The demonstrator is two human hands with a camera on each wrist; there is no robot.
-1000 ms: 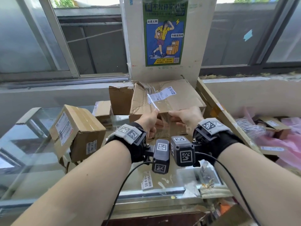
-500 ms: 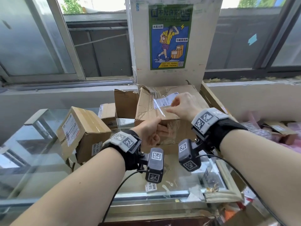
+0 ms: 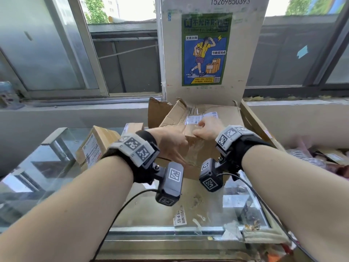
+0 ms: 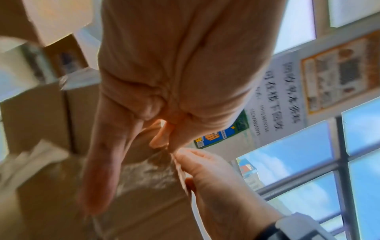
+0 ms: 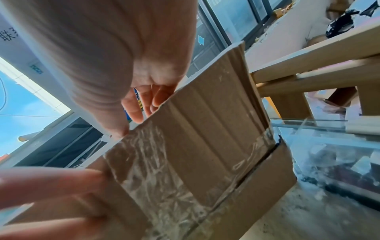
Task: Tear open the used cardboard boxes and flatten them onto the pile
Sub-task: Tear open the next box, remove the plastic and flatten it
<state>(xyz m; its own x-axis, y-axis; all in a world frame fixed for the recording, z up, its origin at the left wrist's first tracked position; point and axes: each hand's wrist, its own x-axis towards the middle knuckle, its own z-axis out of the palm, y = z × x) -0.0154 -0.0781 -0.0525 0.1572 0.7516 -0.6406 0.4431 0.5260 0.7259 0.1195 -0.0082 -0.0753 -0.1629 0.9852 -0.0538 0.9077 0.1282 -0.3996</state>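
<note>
A crumpled brown cardboard box (image 3: 226, 118) with a white label and clear tape stands on the glass counter, straight ahead. My right hand (image 3: 204, 129) grips its top front edge. In the right wrist view the fingers (image 5: 144, 104) curl over that edge of the box (image 5: 205, 129) and the thumb presses the taped front. My left hand (image 3: 173, 148) lies against the front face just left of the right hand. Its fingers (image 5: 51, 183) look straight and blurred on the cardboard. The left wrist view shows my left palm (image 4: 174, 65) close to the right hand (image 4: 205, 178).
A smaller sealed box (image 3: 96, 144) sits on the glass counter (image 3: 47, 167) to the left. Torn cardboard (image 3: 158, 114) stands behind the box, and a long cardboard panel (image 3: 255, 125) leans at the right. A poster pillar (image 3: 205, 50) rises behind. Pink bags (image 3: 311, 154) lie far right.
My right hand came back down from the label to the box's top front edge. My left hand uncurled and slid up across the front face. The view moved closer and tilted up.
</note>
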